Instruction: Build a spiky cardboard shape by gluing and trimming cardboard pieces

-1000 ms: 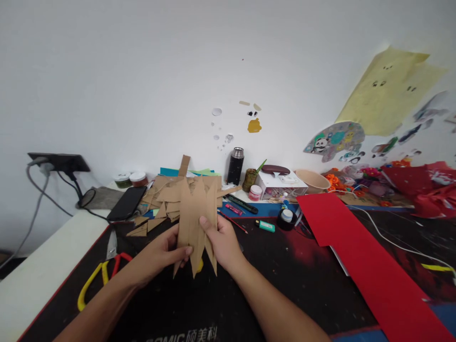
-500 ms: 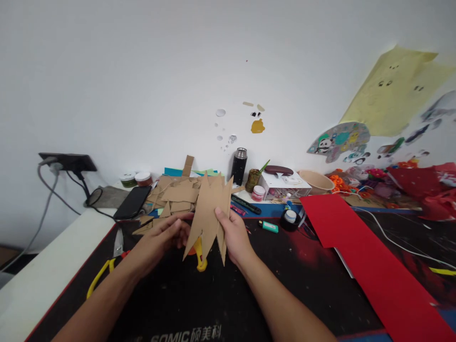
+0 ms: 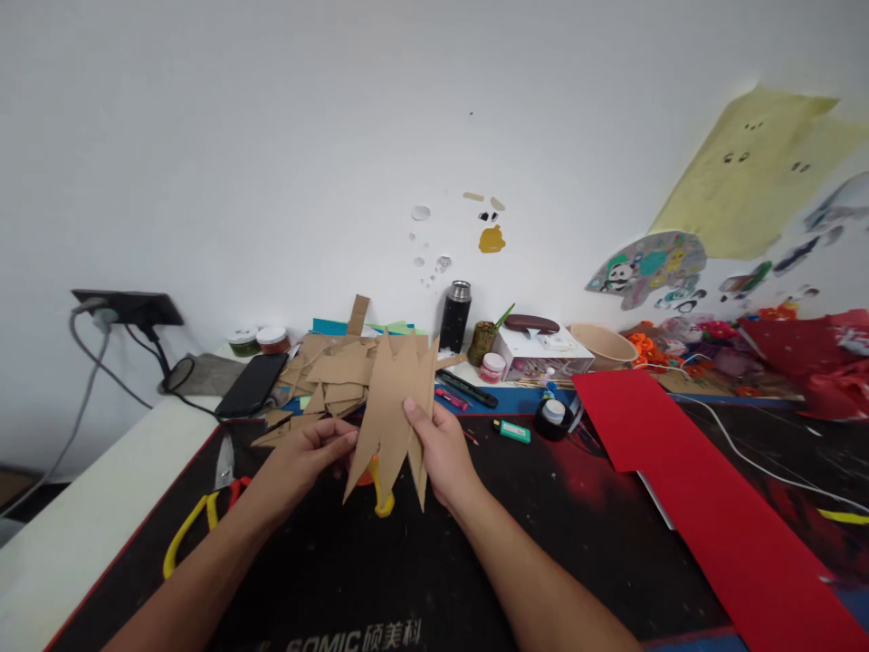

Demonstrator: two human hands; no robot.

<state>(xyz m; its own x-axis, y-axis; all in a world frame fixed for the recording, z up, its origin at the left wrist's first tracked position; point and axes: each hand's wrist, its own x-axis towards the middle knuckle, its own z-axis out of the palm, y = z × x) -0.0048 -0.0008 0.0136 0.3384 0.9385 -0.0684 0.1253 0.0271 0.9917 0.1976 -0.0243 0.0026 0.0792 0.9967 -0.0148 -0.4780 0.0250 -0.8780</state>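
My right hand (image 3: 444,453) grips the right side of a cut brown cardboard piece (image 3: 390,407) with jagged points at both ends, thumb on its front face. The piece stands tilted up over the mat and seems to be more than one layer. At its left edge, my left hand (image 3: 319,453) closes its thumb and curled fingers on the cardboard; some fingertips are hidden. Behind the lower points, a yellow and orange object (image 3: 384,503) lies partly covered, its kind unclear. Scissors (image 3: 196,521) with yellow and red handles lie beside my left forearm.
A heap of cardboard scraps (image 3: 332,371) lies behind the hands, with a black phone (image 3: 253,385) to its left. Behind stand a black bottle (image 3: 455,317) and a white drawer box (image 3: 543,353). A utility knife (image 3: 468,388), a teal item (image 3: 511,431) and red card (image 3: 706,498) lie rightward.
The cardboard piece has shifted slightly left and down with my right hand. My left hand's fingers have drawn together at the cardboard's left edge.
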